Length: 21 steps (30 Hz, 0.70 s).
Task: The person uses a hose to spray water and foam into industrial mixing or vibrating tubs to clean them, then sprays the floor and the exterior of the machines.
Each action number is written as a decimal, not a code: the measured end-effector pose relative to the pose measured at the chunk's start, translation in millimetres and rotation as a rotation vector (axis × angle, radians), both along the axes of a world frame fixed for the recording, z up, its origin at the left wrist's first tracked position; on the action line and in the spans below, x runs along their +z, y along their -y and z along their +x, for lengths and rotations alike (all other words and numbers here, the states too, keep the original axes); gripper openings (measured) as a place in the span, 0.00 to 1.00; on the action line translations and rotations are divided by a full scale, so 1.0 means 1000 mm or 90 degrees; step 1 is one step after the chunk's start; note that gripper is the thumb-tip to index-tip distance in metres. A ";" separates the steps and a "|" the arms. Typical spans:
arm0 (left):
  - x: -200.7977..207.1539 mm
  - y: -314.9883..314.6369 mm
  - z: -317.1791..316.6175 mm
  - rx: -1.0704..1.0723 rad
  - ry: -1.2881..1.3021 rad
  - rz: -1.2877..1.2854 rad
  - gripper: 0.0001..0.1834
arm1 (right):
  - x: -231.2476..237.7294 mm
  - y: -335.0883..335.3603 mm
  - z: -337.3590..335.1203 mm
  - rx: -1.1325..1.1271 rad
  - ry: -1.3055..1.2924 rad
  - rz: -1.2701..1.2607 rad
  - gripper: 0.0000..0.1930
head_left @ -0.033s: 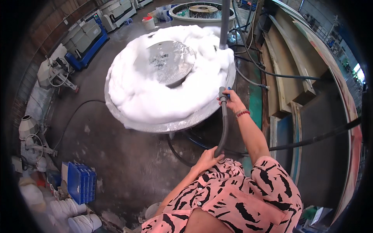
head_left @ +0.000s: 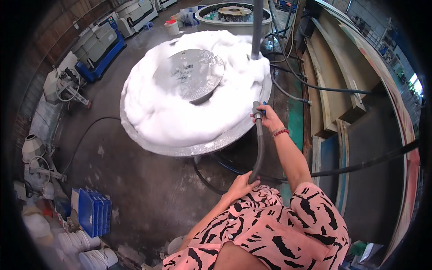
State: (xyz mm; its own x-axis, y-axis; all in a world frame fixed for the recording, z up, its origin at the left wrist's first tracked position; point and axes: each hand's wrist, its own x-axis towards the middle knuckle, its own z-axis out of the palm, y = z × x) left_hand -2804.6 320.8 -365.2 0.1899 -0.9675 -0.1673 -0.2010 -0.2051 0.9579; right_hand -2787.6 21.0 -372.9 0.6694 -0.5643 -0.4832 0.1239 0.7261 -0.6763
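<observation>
A dark grey rubber hose (head_left: 259,144) runs up the middle of the frame, and both hands are on it. The right hand (head_left: 268,118), right of centre, is wrapped around the hose just below its grey nozzle end (head_left: 257,109), which sits at the rim of a large round shallow metal basin (head_left: 215,146) and points over it. The left hand (head_left: 241,184), lower centre, is curled around the hose further down, where it bends away toward the wet concrete floor (head_left: 135,180).

The basin fills the upper middle of the frame and is heaped with thick white foam (head_left: 175,119). A round grey metal disc (head_left: 191,74) lies tilted in the middle of it, mostly bare, with only streaks of foam on its face. A grey vertical pole (head_left: 257,27) rises from the foam at the basin's far right side.

Judging by this, the work with the hose looks about midway: the disc is largely uncovered, but foam blankets nearly all the rest of the basin and reaches its edge. No water stream shows at the nozzle, so whether the hose is running cannot be told.

At the lower left stand blue plastic crates (head_left: 92,211) and stacks of white bowls (head_left: 85,247); a second round tub (head_left: 234,15) sits at the top.
</observation>
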 end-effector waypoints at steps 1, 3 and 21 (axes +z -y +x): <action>0.004 0.014 -0.004 0.004 0.009 0.007 0.17 | 0.006 0.012 0.001 0.002 0.001 0.001 0.21; 0.005 0.045 -0.009 0.023 -0.026 0.015 0.17 | 0.025 0.037 0.004 0.010 0.020 -0.046 0.22; 0.004 0.137 -0.024 0.155 -0.118 0.139 0.13 | 0.017 0.120 0.034 0.073 0.045 -0.005 0.20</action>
State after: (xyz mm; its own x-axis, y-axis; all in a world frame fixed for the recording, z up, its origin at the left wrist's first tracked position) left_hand -2828.1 183.5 -360.8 0.3575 -0.8353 -0.4177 0.0513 -0.4290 0.9018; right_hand -2753.4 -99.3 -355.5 0.7618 -0.4858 -0.4286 0.0880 0.7331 -0.6744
